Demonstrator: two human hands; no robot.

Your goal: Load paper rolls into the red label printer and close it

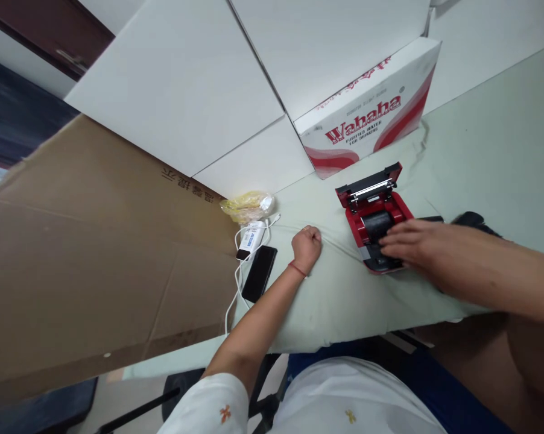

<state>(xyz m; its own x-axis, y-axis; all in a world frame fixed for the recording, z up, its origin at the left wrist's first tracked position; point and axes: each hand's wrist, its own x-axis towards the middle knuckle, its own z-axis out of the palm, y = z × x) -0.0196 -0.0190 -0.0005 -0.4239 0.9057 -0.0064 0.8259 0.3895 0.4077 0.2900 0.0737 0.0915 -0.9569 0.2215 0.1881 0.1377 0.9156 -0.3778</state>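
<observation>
At the far left, a large sheet of brown corrugated cardboard (95, 265) slants across the view, its edge overlapping the pale green cloth-covered worktop (480, 150). Near that edge lie a crumpled yellow plastic bag (247, 207), a white rectangular power bank (251, 240) trailing a white cable (231, 307), and a black smartphone (259, 273). The phone and power bank sit side by side, probably because the short cable keeps them together.

Just right of the phone, the left hand (306, 246) rests on the cloth, with a red thread bracelet (297, 269) at the wrist. This grip is closed into a fist with nothing visible inside, and it seems simply parked out of the way.

Further right, a red-and-black portable receipt printer (374, 220) lies on the worktop with its lid raised, exposing a black roller. The right hand (417, 244) is open, fingers extended across the printer's front, apparently steadying it. Behind the printer, a white-and-red Wahaha water carton (371, 114) stands against white boards (172, 78), and a dark object (473, 220) lies beyond the right hand, too hidden to identify.
</observation>
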